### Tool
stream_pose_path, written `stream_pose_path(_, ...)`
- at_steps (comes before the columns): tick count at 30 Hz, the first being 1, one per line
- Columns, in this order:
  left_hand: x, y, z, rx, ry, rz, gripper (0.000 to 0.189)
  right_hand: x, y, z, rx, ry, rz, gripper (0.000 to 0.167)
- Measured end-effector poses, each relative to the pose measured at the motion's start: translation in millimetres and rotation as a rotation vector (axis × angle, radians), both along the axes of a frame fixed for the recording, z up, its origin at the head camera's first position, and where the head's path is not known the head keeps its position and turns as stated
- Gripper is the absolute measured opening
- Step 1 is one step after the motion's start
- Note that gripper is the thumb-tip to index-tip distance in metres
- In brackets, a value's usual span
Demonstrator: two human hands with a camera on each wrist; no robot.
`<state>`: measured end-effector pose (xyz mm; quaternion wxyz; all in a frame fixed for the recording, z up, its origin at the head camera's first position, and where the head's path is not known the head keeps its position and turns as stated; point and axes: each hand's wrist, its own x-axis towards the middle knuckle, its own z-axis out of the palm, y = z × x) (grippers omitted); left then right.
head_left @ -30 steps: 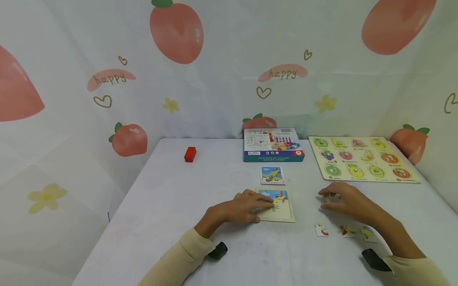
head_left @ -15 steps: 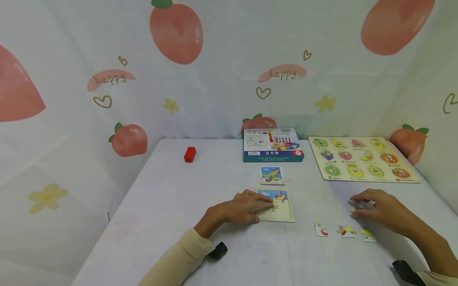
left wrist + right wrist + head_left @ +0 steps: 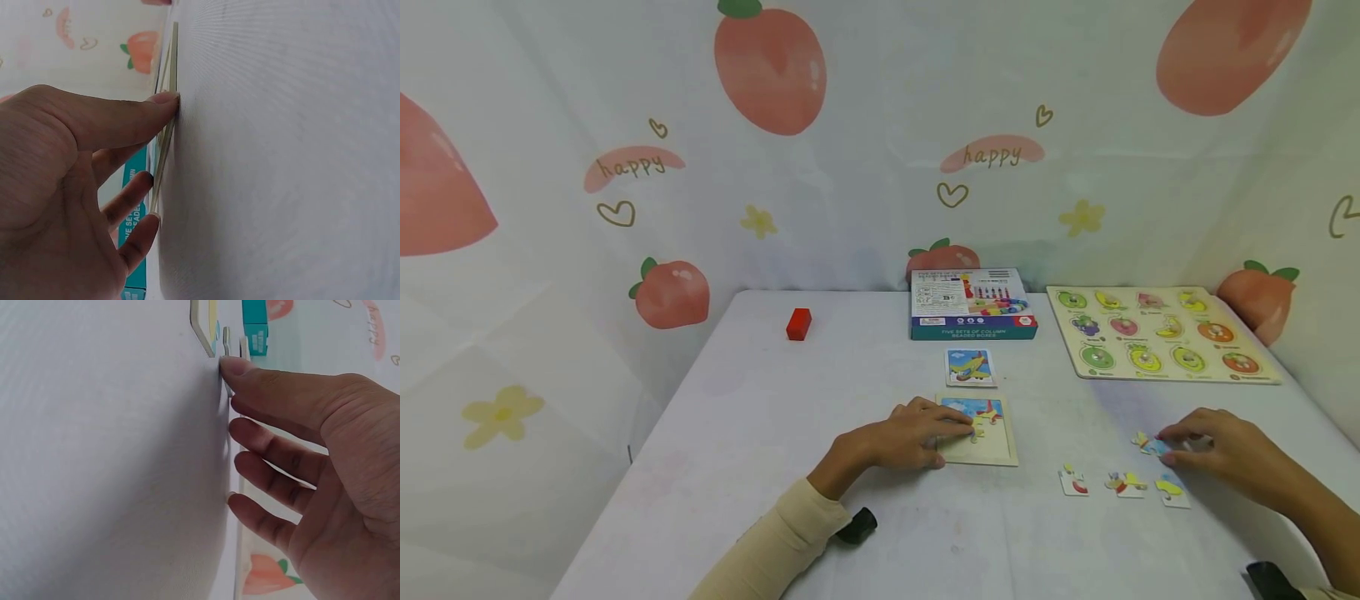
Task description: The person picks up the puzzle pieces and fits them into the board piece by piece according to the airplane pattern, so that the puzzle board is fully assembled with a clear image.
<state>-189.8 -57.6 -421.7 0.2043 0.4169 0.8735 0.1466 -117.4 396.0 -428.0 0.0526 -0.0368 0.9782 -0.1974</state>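
Observation:
In the head view my left hand [image 3: 913,435] rests on the left side of a wooden jigsaw board [image 3: 996,450], fingers laid across it. The board's upper part shows sky and plane pieces. In the left wrist view the thumb touches the edge of the jigsaw board [image 3: 164,150]. My right hand [image 3: 1232,450] pinches a yellow-and-blue puzzle piece [image 3: 1146,443] at its right side, between thumb and index finger, low over the table. In the right wrist view that puzzle piece [image 3: 226,339] appears edge-on at the fingertips. Three loose pieces lie nearby: one [image 3: 1075,482], another [image 3: 1126,485], a third [image 3: 1172,492].
A small plane picture card [image 3: 970,367] lies behind the board. Farther back are a boxed toy set [image 3: 973,304] and a fruit peg board [image 3: 1165,333]. At the far left stands a red block [image 3: 799,324]. A patterned cloth backdrop [image 3: 850,200] rises behind the table.
My right hand has moved right and nearer to me, and now pinches the puzzle piece that was mostly hidden by its fingers. The left hand has stayed on the jigsaw board.

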Motion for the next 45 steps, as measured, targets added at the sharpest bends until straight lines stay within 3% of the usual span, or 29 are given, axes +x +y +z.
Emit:
stream_pose_path(28, -0.6, -1.2, -0.2, 0.000, -0.001, -0.006, 0.061, -0.6, -9, 2.2, 0.032, 0.076, 0.027, 0.030)
stream_pose_path(35, -1.3, -1.7, -0.4, -0.012, 0.005, -0.004, 0.061, -5.5, -20, 6.6, -0.016, 0.142, 0.090, 0.023)
stream_pose_path(45, -1.3, -0.6, -0.9, -0.011, 0.016, -0.016, 0.061, -24.2, -68, 14.0, -0.053, 0.243, 0.233, 0.021)
